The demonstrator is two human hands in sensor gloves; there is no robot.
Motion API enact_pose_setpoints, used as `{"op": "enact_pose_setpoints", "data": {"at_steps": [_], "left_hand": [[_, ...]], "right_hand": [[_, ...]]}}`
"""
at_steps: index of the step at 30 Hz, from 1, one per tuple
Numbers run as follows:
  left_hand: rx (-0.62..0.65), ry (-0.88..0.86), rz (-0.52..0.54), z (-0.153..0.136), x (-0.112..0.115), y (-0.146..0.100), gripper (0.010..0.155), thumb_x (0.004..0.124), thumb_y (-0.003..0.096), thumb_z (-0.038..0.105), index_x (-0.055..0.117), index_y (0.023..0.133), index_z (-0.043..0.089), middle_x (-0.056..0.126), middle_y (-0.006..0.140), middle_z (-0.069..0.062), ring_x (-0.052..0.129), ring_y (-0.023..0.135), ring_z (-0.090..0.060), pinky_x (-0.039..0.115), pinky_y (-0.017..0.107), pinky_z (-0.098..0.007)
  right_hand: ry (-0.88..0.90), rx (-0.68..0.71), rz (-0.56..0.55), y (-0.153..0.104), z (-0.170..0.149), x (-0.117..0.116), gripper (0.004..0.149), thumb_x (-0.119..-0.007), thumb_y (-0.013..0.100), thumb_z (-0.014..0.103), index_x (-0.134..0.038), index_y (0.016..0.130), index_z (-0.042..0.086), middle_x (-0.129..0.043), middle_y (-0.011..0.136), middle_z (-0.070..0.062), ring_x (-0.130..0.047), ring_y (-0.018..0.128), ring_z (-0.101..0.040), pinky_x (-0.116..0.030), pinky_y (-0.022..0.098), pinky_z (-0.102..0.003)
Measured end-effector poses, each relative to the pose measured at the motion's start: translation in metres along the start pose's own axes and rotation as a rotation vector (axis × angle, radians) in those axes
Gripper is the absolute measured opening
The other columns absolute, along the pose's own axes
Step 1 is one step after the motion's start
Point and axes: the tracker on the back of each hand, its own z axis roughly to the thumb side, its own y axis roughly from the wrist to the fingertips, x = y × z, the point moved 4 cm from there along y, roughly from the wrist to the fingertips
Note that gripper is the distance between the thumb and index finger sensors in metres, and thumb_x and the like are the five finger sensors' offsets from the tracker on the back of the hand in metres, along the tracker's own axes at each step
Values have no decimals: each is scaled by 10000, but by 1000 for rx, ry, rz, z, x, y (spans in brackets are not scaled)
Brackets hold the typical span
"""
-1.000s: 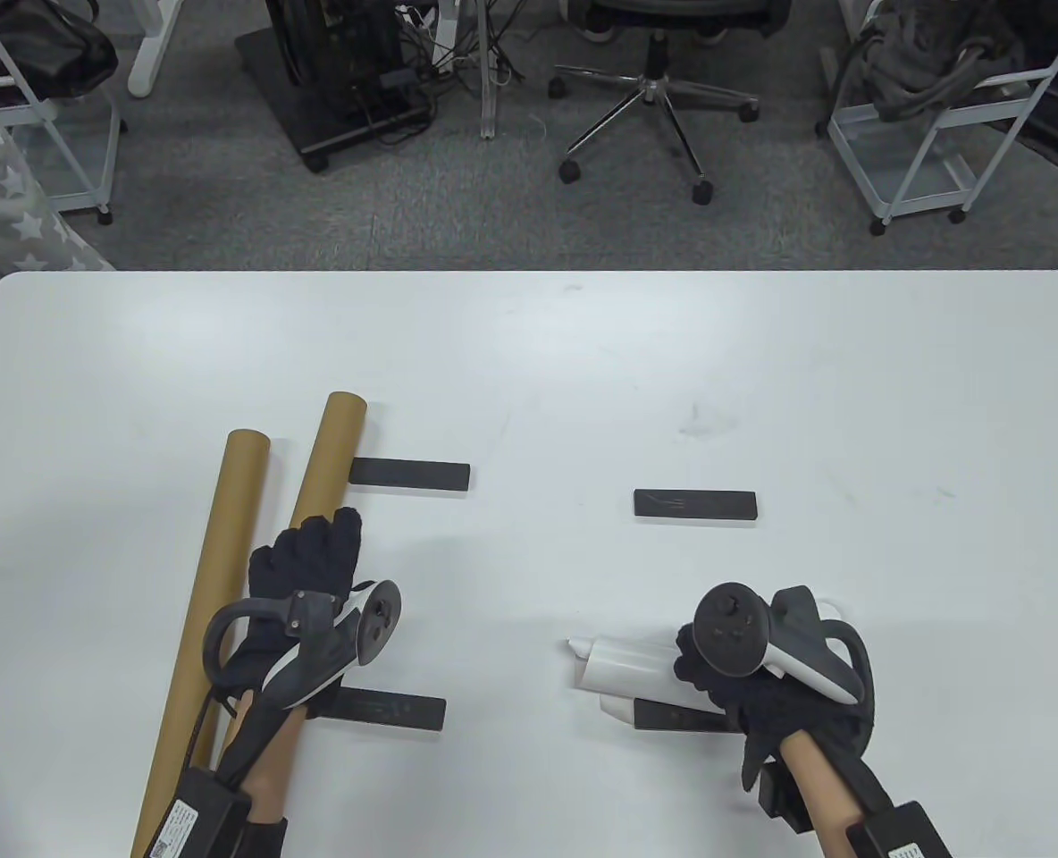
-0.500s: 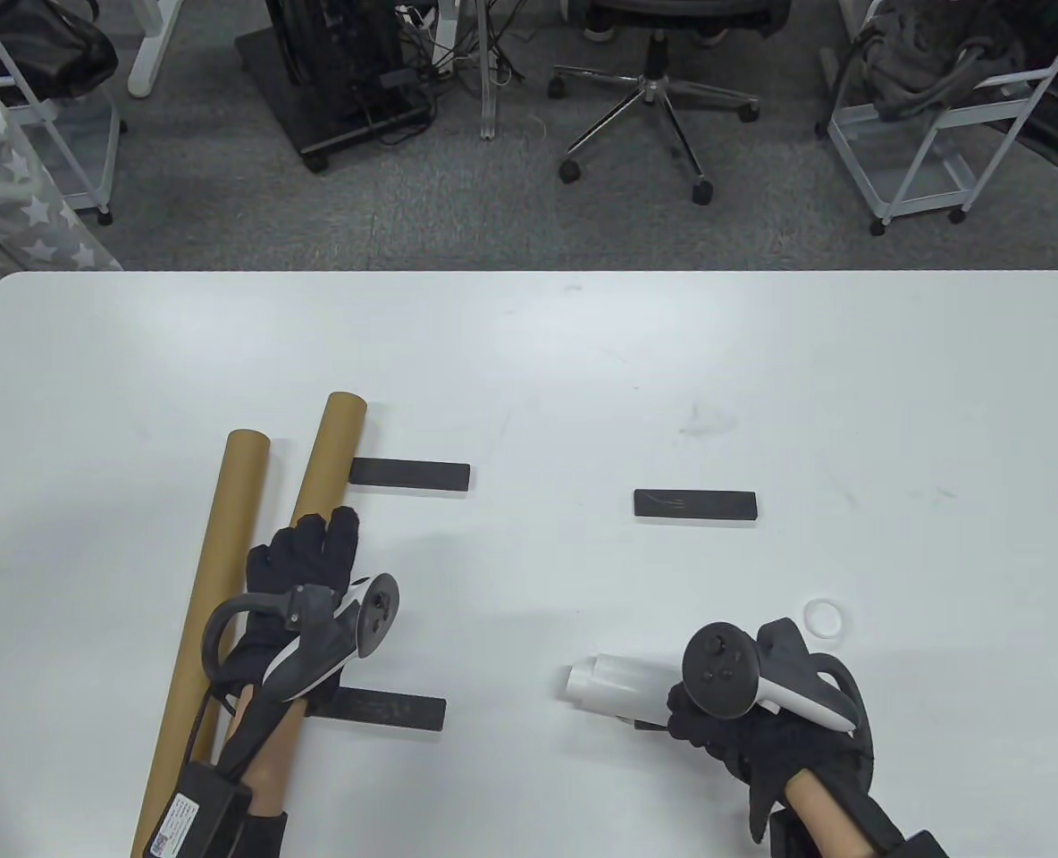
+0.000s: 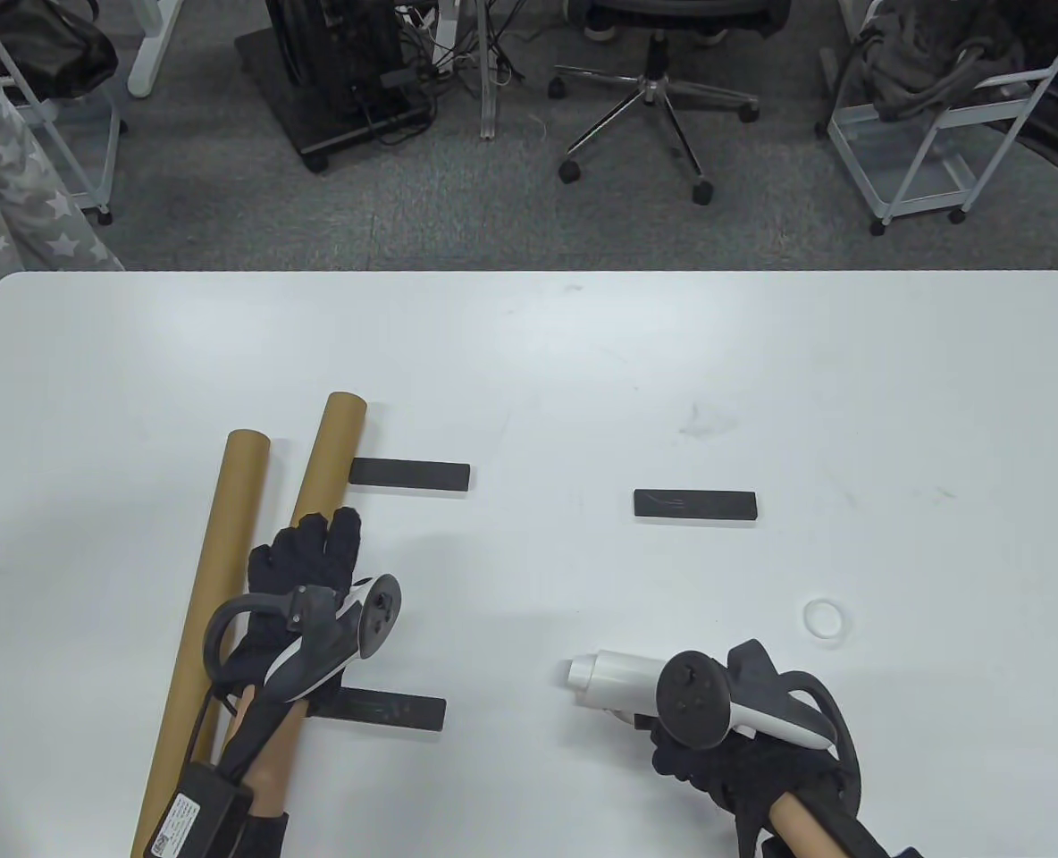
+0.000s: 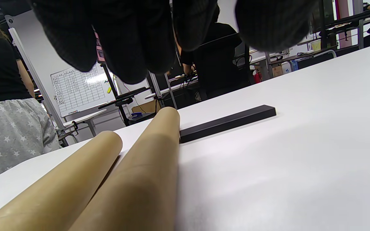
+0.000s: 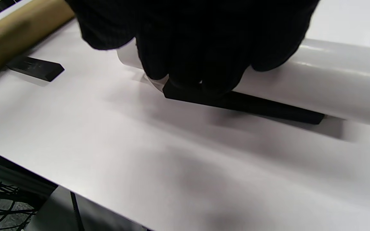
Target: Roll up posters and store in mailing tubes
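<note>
Right hand [image 3: 726, 760] grip curled round rolled poster [image 3: 614, 677], long axis pointing toward mailing tubes [image 3: 314, 500]; left hand [image 3: 301, 572], fingers relaxed, resting beside them.

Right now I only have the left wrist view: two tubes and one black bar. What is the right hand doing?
Observer: The right hand grips a rolled white poster, fingers curled over it.
Operator: What is under the poster?
Observer: Another black bar lies right beneath it.
Operator: Anything loose near that hand?
Observer: A small white ring lies just beyond the hand, apart from it.
</note>
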Motion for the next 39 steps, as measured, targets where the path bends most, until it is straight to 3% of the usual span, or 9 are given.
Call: {"op": "enact_pose_setpoints", "data": {"at_steps": [4,8,14,20,25,39], "left_hand": [[-1,-6,0,0,0,0,779,682,508,539,510,1187,197,666,1183,-143,797,1029,-392,698,777,-599],[-2,-13,-11,-1,1,0,778,680,509,540,513,1187,197,664,1185,-146,795,1030,-393,698,777,-600],[-2,-16,-14,-1,1,0,775,681,509,539,512,1186,202,663,1185,-147,795,1030,-394,697,777,-600],[-4,-13,-13,-2,1,0,776,686,507,539,511,1186,207,661,1186,-147,794,1031,-393,697,778,-599],[-4,-15,-19,-2,2,0,777,692,505,539,513,1185,210,661,1186,-146,793,1031,-394,696,779,-599],[-6,-5,-12,-4,0,0,777,694,503,540,515,1185,212,662,1186,-144,796,1029,-395,698,778,-599]], "right_hand": [[-9,-35,31,8,-3,-6,551,-656,547,387,-692,1023,113,-773,1048,-182,-813,909,-458,-633,679,-656],[-104,-95,-45,15,-9,-6,633,-665,540,390,-575,1088,87,-631,1137,-219,-669,1001,-514,-563,696,-693],[-205,-139,-48,29,-20,-18,736,-759,487,373,-481,1111,96,-546,1164,-216,-626,1021,-511,-539,708,-691],[-423,-131,-191,39,-18,-27,772,-843,408,366,-505,1066,145,-624,1094,-133,-748,950,-413,-610,702,-643],[-496,-129,-262,43,-13,-26,723,-864,378,357,-566,1011,173,-720,1012,-94,-832,884,-353,-670,690,-608],[-520,-124,-256,41,-6,-23,678,-856,415,342,-591,1006,142,-742,980,-119,-846,861,-363,-683,677,-624]]}}
